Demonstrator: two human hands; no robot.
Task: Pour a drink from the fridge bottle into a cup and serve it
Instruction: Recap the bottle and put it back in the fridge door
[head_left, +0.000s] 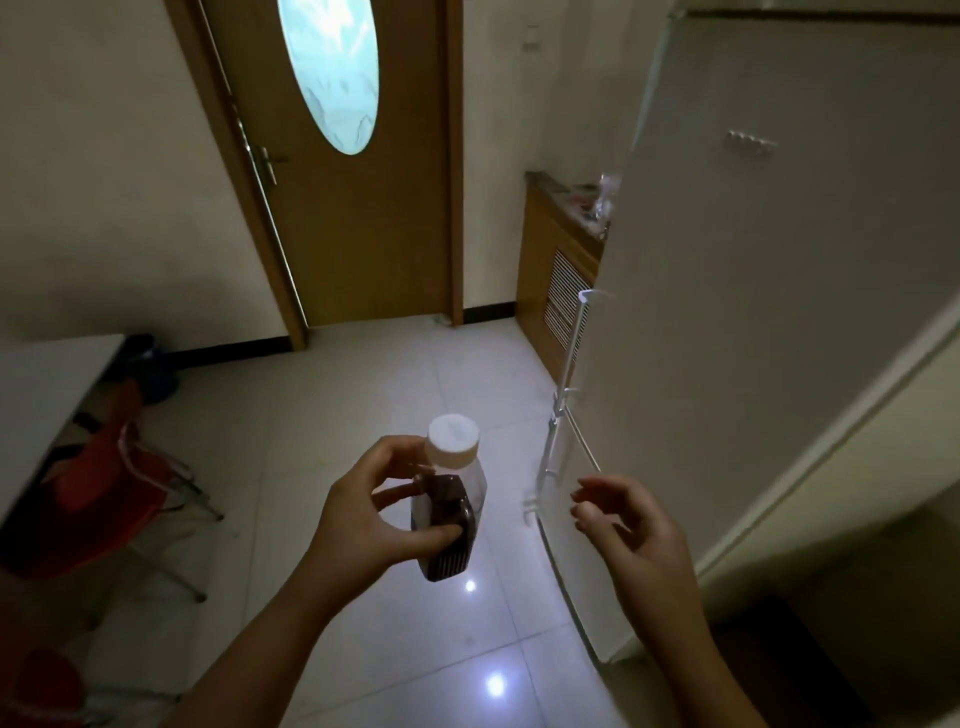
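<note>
left hand (358, 519) grips bottle (449, 514) (ribbed, white-capped) | right hand (631, 530) — empty

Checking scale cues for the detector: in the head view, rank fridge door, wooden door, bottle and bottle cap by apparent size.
1. Fridge door: largest, though it is nearest the camera.
2. Wooden door: next, farther off, so its true rank against the fridge door is unsure.
3. Bottle, in the left hand.
4. Bottle cap: smallest.

We count two hands (363, 514) (631, 535), one bottle (451, 512) with one cap (453, 435), one fridge (753, 312), one door (353, 171), one cabinet (558, 280), one table (47, 395) and one red chair (104, 499).
</note>
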